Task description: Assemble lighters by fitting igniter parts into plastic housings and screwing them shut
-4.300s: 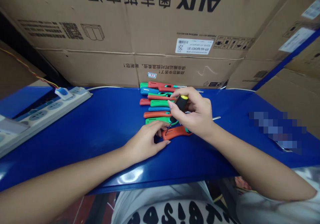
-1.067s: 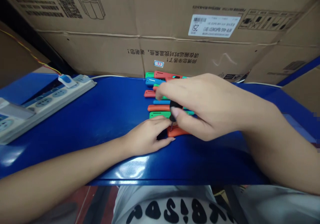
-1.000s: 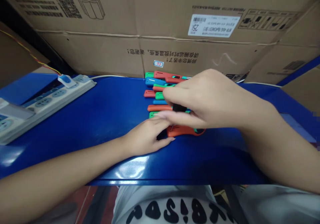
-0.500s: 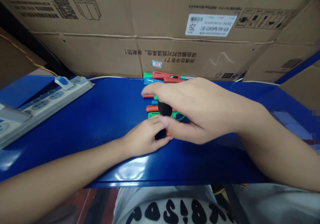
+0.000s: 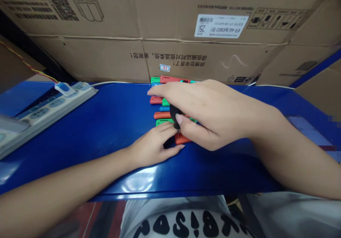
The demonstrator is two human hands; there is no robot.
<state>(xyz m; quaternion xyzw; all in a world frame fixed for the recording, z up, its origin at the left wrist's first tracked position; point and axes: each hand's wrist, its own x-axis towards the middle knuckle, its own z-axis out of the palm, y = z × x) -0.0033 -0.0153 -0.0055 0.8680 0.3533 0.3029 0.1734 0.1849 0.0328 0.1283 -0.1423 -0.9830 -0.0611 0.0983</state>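
Note:
My right hand (image 5: 213,115) is closed around the black handle of a small screwdriver (image 5: 174,116). The thin shaft points down at an orange stick lighter (image 5: 182,139), though I cannot tell whether the tip sits in a screw. On the blue tabletop, my left hand (image 5: 150,145) holds the end of that lighter between thumb and fingers. Just beyond lie several more stick lighters side by side, among them a green one (image 5: 162,122), an orange one (image 5: 161,115) and a red one (image 5: 173,79). My right hand hides most of their length.
A large cardboard box (image 5: 106,60) stands along the back of the blue table (image 5: 112,114). On the left lies a white power strip (image 5: 61,99) with plugs and a cable. A flat pale device or sheet (image 5: 310,129) is at the right, partly behind my forearm.
The screwdriver's shaft has come into sight below my right thumb, which has shifted slightly up the handle. My left hand stays in place. The view has drifted slightly.

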